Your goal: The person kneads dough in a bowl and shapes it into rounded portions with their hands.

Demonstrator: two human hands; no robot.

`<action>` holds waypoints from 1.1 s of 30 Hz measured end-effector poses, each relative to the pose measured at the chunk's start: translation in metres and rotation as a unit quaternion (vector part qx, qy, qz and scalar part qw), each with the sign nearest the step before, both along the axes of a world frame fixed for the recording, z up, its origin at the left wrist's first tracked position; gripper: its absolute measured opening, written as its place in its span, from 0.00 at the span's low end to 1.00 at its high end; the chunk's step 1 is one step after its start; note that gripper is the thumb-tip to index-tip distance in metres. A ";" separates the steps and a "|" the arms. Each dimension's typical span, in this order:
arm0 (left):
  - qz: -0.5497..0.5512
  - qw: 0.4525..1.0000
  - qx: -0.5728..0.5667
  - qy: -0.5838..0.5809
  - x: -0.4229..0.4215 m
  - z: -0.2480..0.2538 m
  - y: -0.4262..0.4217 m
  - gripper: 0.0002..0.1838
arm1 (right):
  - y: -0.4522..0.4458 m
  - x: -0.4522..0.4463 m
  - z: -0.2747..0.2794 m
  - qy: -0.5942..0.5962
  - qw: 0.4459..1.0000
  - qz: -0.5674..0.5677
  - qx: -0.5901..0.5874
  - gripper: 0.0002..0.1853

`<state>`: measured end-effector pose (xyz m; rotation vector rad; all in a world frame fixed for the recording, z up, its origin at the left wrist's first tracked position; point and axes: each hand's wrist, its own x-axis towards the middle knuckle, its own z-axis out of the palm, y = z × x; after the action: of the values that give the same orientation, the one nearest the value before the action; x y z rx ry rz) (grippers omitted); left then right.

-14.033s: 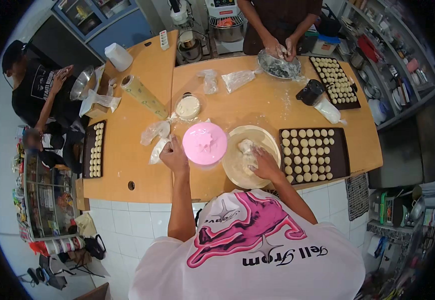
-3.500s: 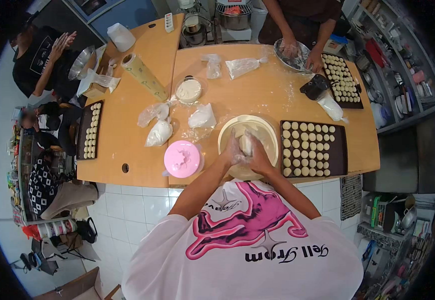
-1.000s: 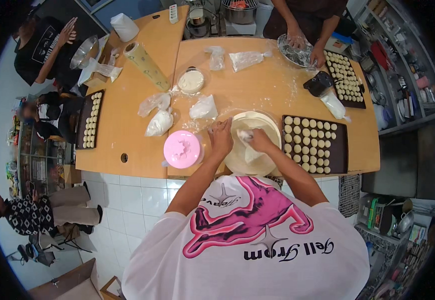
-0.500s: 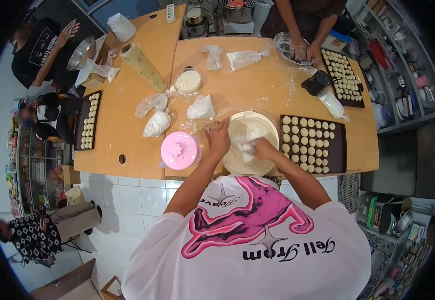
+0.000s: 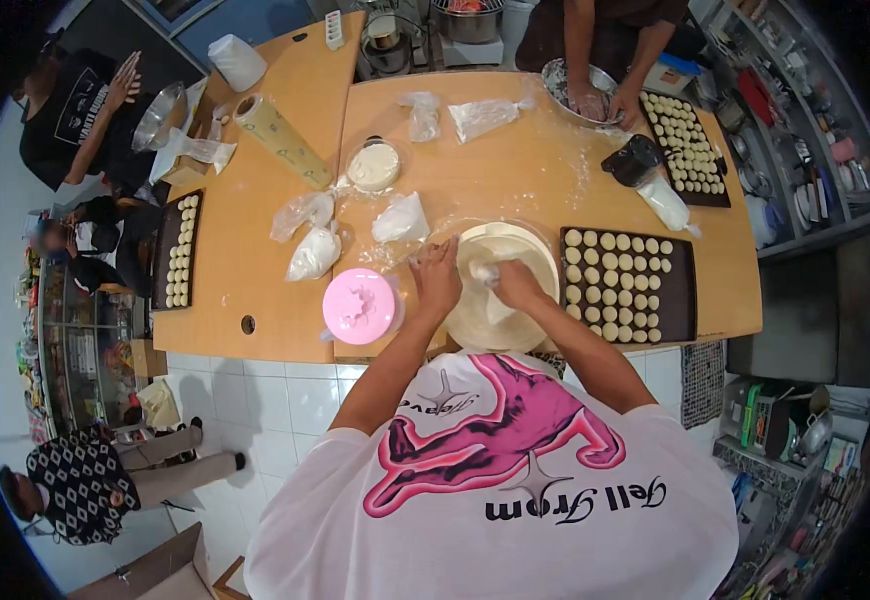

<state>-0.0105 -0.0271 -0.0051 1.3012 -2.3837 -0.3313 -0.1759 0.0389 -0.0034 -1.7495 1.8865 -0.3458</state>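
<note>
A wide cream-coloured mixing bowl [image 5: 547, 254] stands at the table's front edge, with pale batter or flour inside. My left hand [image 5: 437, 272] grips its left rim, fingers bent over the edge. Inside the bowl, my right hand [image 5: 518, 286] is closed around a white spatula-like tool [image 5: 498, 309]; its exact shape is partly hidden by the hand. Left of the bowl sits a pink-lidded container [image 5: 359, 306]. Behind my left hand lies a plastic bag of white powder [image 5: 401, 218].
A dark baking tray [image 5: 677, 318] with rows of small dough balls stands close right. Further back are another tray [image 5: 720, 198], a black electric mixer [image 5: 633, 160] and a co-worker's metal bowl [image 5: 557, 88]. A plastic-wrap roll [image 5: 283, 142] lies left, near a tub of white cream [image 5: 374, 166].
My right hand has shifted slightly left and up within the bowl, with the white tool. My left hand stays on the rim. A person at lower left has changed stance; a co-worker's hands moved slightly.
</note>
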 end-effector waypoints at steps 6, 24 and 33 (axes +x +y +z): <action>0.006 1.000 -0.012 -0.017 -0.001 0.003 0.001 0.27 | 0.028 -0.003 -0.021 0.156 0.979 -0.070 -0.110 0.16; -0.163 0.959 0.037 0.229 -0.020 0.017 0.018 0.25 | 0.022 -0.017 0.013 -0.782 0.540 -0.277 0.144 0.20; -0.085 0.971 0.106 0.199 -0.042 0.007 0.027 0.11 | 0.026 -0.001 0.047 -0.313 0.913 -0.167 0.203 0.47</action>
<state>-0.0521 0.0001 0.0016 0.9986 -2.1575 -0.8351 -0.1771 0.0648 0.0436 -0.8913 1.6130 -0.5228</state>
